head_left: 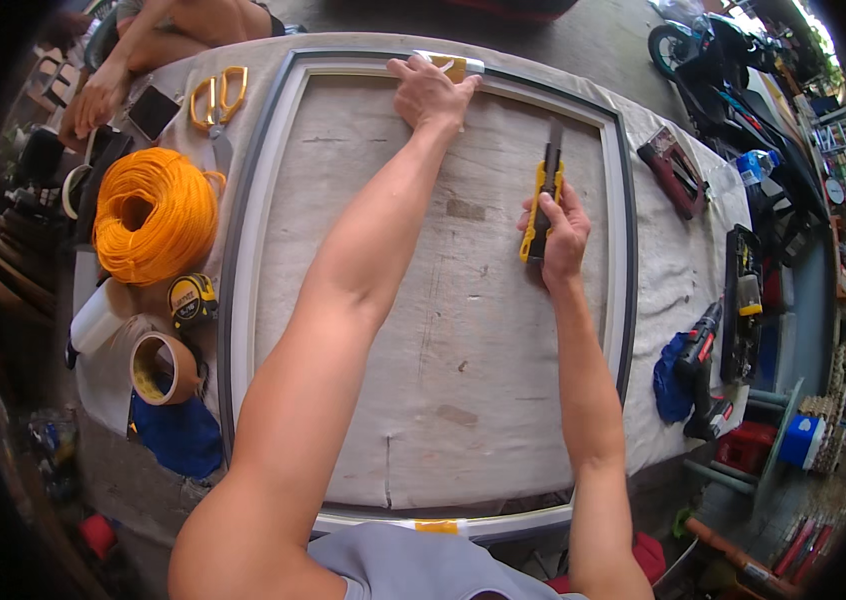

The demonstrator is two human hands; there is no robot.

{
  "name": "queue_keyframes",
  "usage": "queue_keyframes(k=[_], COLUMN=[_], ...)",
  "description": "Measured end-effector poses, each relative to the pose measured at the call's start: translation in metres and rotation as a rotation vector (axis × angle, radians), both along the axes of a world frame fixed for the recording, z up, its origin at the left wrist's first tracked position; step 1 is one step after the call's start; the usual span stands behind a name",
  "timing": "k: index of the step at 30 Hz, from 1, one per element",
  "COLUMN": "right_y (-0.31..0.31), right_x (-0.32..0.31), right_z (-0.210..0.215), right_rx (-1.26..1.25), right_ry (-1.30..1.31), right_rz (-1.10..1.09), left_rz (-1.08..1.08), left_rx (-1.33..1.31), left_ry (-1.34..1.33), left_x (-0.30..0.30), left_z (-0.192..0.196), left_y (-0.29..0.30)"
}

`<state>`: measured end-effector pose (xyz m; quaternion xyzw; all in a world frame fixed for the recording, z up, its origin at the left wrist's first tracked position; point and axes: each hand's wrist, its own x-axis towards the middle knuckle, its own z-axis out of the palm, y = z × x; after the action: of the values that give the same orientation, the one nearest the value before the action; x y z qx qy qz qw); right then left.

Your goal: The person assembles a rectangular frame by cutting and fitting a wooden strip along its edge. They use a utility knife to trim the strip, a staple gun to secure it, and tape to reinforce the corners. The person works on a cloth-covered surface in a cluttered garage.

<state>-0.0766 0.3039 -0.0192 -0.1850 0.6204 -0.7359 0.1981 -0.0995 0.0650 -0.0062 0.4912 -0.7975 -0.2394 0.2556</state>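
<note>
A rectangular frame with a yellow-and-white label under the left hand, a knife in the right.
The left hand has its fingers on the frame's far bar, touching the label; whether they pinch anything cannot be told. The right hand grasps a yellow-and-black utility knife, fingers wrapped around its handle, blade end pointing away beyond them. The frame's right bar runs to the right of those fingers. Left of the left fingers lie scissors, with an orange rope coil nearer the body.
</note>
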Motion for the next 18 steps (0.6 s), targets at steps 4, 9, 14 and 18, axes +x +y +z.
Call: queue_keyframes(k=[4, 9, 14, 18], right_y=[-0.008, 0.002, -0.002, -0.004], right_x=[0.004, -0.001, 0.011, 0.009], right_z=[-0.005, -0.016, -0.008, -0.009], right_rx=[-0.002, -0.103, -0.060, -0.059], right_ry=[0.001, 0.041, 0.037, 0.060], right_rz=[-0.012, -0.084, -0.084, -0.071], left_rz=[0.106, -0.100, -0.244, -0.345], left_rx=[-0.239, -0.125, -0.333, -0.330], left_ry=[-0.002, 0.208, 0.135, 0.098], left_x=[-0.014, -0.013, 0.003, 0.001], left_z=[-0.025, -0.017, -0.025, -0.030], left_y=[-0.003, 0.011, -0.003, -0.018])
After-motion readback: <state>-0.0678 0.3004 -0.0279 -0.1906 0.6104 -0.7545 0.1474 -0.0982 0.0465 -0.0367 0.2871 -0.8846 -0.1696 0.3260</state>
